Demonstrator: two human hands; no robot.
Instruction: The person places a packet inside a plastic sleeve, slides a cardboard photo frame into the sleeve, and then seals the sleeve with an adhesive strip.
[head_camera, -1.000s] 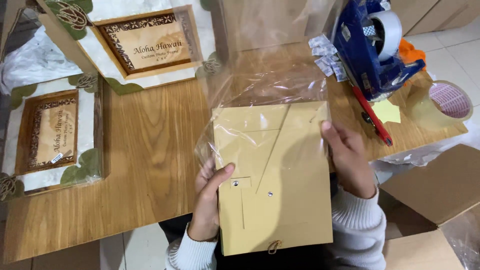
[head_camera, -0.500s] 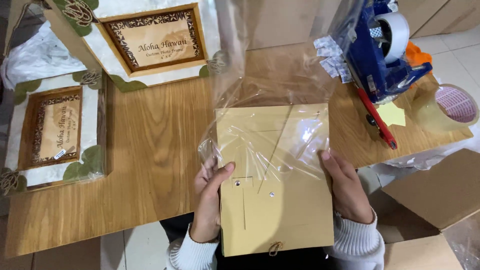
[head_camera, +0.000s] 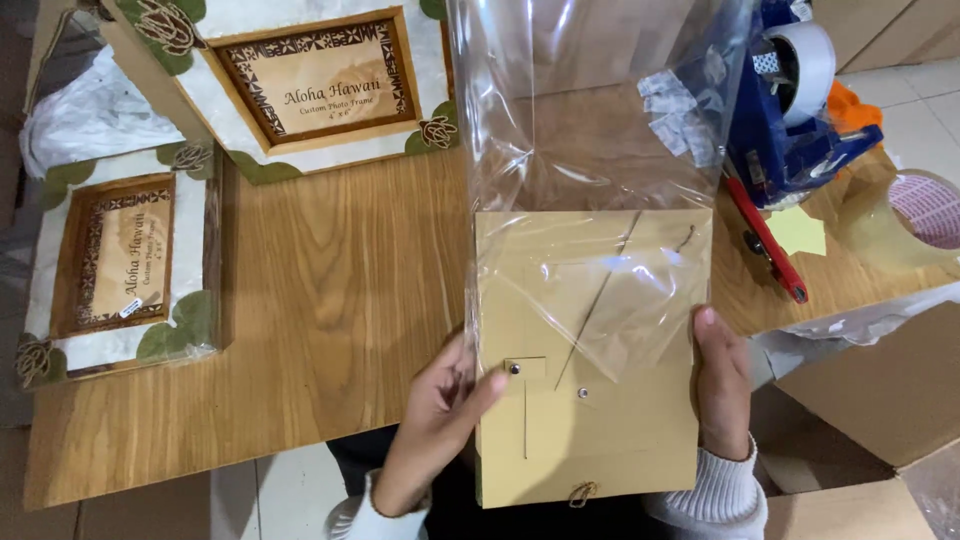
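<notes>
Cardboard-backed frame (head_camera: 590, 400), seen from its tan rear side with a cut-out stand flap and two small rivets, sits at about six o'clock in the view, held face-down over the near edge of the wooden table (head_camera: 330, 310). Its upper half is already inside a clear plastic bag (head_camera: 590, 130), whose loose mouth runs slantwise across the backing while the rest of the bag stretches away toward twelve o'clock. The left hand (head_camera: 440, 420) grips the frame's left edge at seven o'clock, thumb pressed flat on the backing near the flap and fingers curled beneath, pinching frame and bag film together, which seems to keep the film from slipping. The right hand (head_camera: 720, 385) clamps the right edge at five o'clock the same way, thumb on top along the side. Holding both edges looks like the way to keep the panel square to the bag. At ten o'clock lies a finished shell-and-leaf frame (head_camera: 120, 265), and another (head_camera: 310, 80) leans at eleven. A blue tape dispenser (head_camera: 790, 110) waits at two o'clock, with a cardboard box (head_camera: 880, 400) at four.
</notes>
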